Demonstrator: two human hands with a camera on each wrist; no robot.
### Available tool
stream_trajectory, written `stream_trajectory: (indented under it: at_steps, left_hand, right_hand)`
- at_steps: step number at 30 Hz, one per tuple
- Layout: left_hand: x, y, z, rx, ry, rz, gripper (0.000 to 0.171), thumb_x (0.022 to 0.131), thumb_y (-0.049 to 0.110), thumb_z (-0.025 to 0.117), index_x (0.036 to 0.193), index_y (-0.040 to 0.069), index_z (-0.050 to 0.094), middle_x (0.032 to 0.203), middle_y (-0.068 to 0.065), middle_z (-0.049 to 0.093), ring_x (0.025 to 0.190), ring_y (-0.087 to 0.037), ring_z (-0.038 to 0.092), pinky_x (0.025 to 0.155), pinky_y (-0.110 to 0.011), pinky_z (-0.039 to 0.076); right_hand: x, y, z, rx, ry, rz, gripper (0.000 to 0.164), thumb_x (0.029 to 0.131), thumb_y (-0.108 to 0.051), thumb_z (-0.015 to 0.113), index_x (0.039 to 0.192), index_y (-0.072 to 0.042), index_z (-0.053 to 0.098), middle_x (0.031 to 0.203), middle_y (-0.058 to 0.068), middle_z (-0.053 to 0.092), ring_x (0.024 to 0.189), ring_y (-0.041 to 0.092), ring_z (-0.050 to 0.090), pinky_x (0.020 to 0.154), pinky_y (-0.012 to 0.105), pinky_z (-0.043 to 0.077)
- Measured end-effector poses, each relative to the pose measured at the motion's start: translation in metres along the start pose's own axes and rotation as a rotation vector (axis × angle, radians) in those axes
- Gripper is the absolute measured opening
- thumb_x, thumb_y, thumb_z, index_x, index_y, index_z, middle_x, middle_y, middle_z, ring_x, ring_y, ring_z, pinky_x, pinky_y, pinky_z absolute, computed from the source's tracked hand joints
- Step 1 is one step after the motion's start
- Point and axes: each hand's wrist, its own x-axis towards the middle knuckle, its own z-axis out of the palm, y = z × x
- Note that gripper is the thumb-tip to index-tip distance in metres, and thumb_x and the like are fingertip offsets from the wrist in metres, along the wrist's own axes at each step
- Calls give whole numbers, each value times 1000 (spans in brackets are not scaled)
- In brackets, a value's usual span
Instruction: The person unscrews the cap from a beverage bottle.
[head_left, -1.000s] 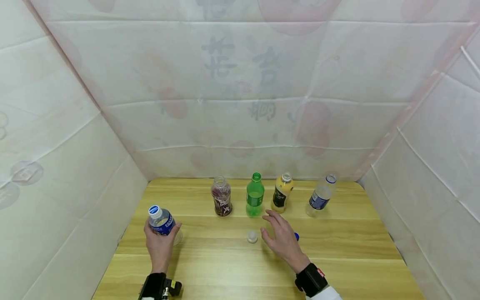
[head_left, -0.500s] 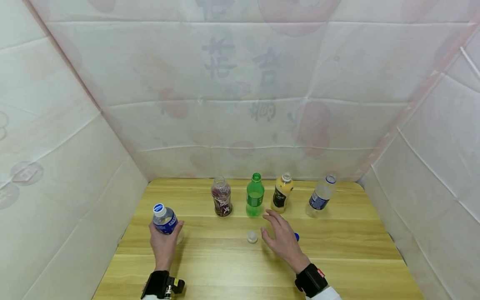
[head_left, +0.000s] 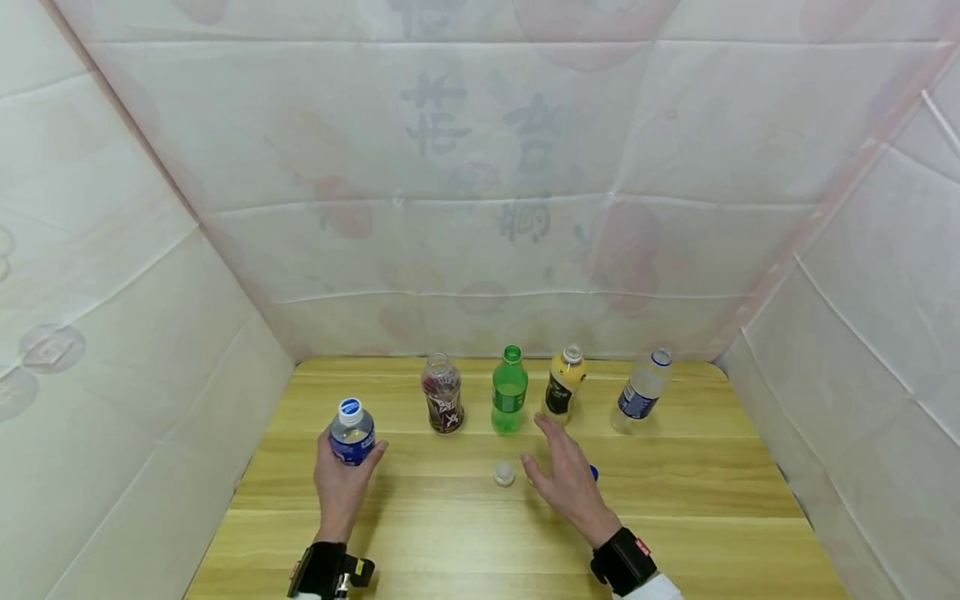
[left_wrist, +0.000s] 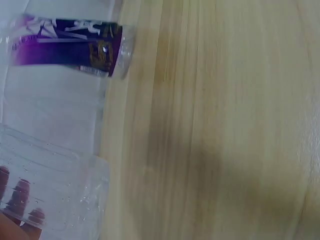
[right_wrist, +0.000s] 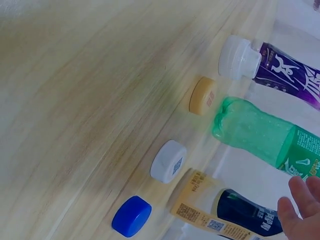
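My left hand (head_left: 343,487) grips a clear plastic bottle (head_left: 352,435) with a blue label and a white cap, at the table's left. In the left wrist view, fingers (left_wrist: 19,197) show through the bottle's ridged wall (left_wrist: 55,175). My right hand (head_left: 572,487) is held over the table with fingers spread and nothing in them. Below it lies a row of loose caps: a blue cap (right_wrist: 131,216), a white cap (right_wrist: 168,161), a tan cap (right_wrist: 202,95) and another white cap (head_left: 504,474). The head view has the middle two hidden by the hand.
Along the back of the wooden table (head_left: 420,542) stand uncapped bottles: a purple-labelled bottle (head_left: 443,396), a green bottle (head_left: 510,396), a yellow bottle (head_left: 564,387) and a clear bottle (head_left: 641,396) with a blue label. Pale cloth walls (head_left: 480,250) enclose the back and sides.
My left hand has moved right with the capped bottle, which now leans less. The right hand has stayed nearly in place, and the standing bottles and caps have not moved.
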Motion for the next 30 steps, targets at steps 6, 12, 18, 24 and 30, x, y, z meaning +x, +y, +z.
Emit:
stream_trajectory:
  at_steps: [6,12,18,24,30]
  left_hand:
    - [-7,8,15,66,-68,147,87,70,10,96,141,-4,48,130,-26,60,117,-42,58,101,-61,46]
    - [-12,14,31,144,-135,272,87,65,14,99,137,-2,53,123,-22,64,109,-40,62,94,-59,51]
    - [-21,23,45,222,-255,323,85,64,24,100,135,3,57,117,-17,65,105,-34,63,91,-55,53]
    - [-35,32,59,262,-345,358,86,64,26,101,135,3,58,118,-16,65,106,-35,64,94,-57,53]
    - [-43,36,71,321,-382,408,90,63,30,101,136,3,56,116,-16,64,102,-36,65,90,-58,55]
  right_hand:
    - [2,-3,-2,38,-11,66,66,99,-30,67,152,0,43,149,24,52,134,41,52,108,62,43]
    - [3,-7,-2,82,-25,107,62,102,-30,63,153,-1,43,154,21,48,140,39,47,113,60,38]
    - [4,-12,-3,134,-56,151,60,105,-31,59,155,-3,41,158,20,44,144,38,42,116,59,36]
    - [8,-20,-3,159,-67,157,57,106,-30,56,155,-4,41,159,18,43,145,37,42,115,59,37]
    - [10,-26,-2,166,-29,135,55,106,-26,56,154,-4,42,156,18,46,143,38,44,113,59,40]
